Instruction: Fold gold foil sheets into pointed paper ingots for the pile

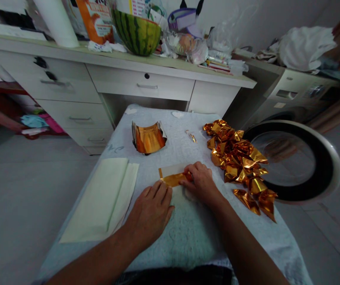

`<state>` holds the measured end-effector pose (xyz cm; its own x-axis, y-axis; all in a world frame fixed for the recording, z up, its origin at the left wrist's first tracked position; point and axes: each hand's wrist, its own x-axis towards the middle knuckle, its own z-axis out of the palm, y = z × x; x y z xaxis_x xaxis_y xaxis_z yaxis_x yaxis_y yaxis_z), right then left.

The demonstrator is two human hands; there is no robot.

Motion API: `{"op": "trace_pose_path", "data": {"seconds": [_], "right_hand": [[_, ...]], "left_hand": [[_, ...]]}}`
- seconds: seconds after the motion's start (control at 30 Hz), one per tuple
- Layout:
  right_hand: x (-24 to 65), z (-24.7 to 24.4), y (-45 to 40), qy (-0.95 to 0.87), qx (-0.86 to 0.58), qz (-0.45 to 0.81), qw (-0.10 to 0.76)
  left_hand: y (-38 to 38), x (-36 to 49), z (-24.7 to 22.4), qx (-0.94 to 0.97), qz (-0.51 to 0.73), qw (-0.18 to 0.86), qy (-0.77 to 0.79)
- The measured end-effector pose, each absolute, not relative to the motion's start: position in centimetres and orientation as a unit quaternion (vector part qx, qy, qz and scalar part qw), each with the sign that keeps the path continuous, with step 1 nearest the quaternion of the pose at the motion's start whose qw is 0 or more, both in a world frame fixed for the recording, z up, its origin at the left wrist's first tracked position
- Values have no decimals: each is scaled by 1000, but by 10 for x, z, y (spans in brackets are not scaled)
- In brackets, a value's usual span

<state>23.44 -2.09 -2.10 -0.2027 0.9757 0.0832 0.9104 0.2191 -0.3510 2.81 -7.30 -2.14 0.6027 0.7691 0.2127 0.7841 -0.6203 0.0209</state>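
Observation:
A small sheet with a gold band and a pale upper part (173,171) lies on the cloth-covered table. My left hand (154,208) rests flat at its lower left corner, fingers stretched out and side by side. At the right end, my right hand (202,183) has its thumb and fingers closed on the sheet's folded edge. Beyond them stands a curved stack of gold foil sheets (149,138). A pile of folded gold foil pieces (241,158) covers the right side. Pale yellow paper (98,198) lies to the left.
A tiny gold scrap (191,136) lies behind the hands. Past the table is a white counter (170,67) with a cut watermelon (137,32) and plastic bags. An open round washing machine door (333,170) stands close to the table's right edge.

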Motion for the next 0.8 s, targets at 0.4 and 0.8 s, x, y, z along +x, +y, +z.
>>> {"op": "trace_pose_path", "data": {"seconds": [0.4,0.8], "right_hand": [[257,-13,-20,-748,-620,174,159],[263,-12,-18,-755,-604,186,174]], "left_hand": [[-73,29,-27,-896,-93,59,-430],[-72,28,-26,-897,-98,62,-427]]}}
